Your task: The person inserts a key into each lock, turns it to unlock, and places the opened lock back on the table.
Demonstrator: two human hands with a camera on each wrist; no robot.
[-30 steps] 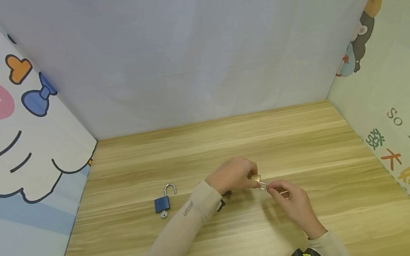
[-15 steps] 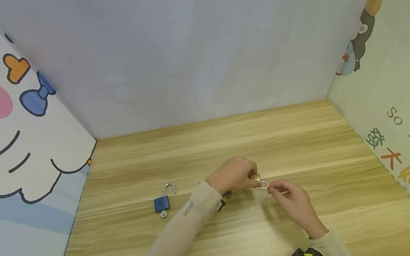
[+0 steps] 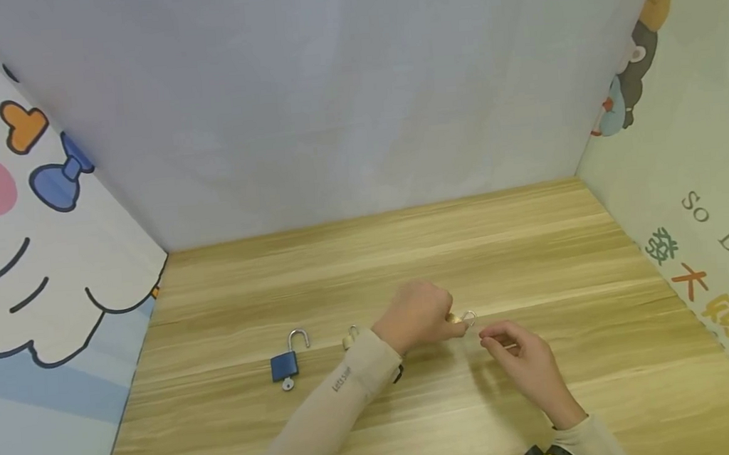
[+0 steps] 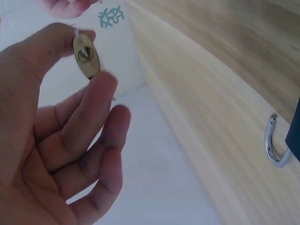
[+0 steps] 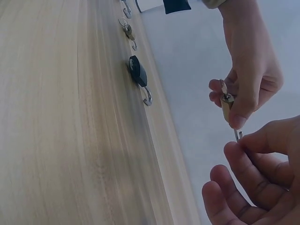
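Observation:
My left hand (image 3: pixel 418 317) pinches a small brass padlock (image 4: pixel 87 57) between thumb and index finger, its other fingers loosely bent. The lock's keyhole end faces the left wrist camera. In the right wrist view a key (image 5: pixel 223 86) shows at that end. The thin silver shackle (image 3: pixel 470 317) sticks out to the right. Just beside it is my right hand (image 3: pixel 524 358), thumb and index fingertips close together. A small gap separates them from the shackle in the head view; in the right wrist view the fingertips overlap its end.
On the wooden table (image 3: pixel 533 243) to the left lies a blue padlock (image 3: pixel 284 366), shackle raised and key inserted. Another small brass padlock (image 3: pixel 348 341) lies beside my left sleeve. A dark padlock (image 5: pixel 137 71) with its shackle up shows in the right wrist view. Patterned walls border the table.
The held padlock has tilted and its shackle has swung a little upward. My right fingertips have come away from the shackle. The second brass padlock has come into view beside the sleeve.

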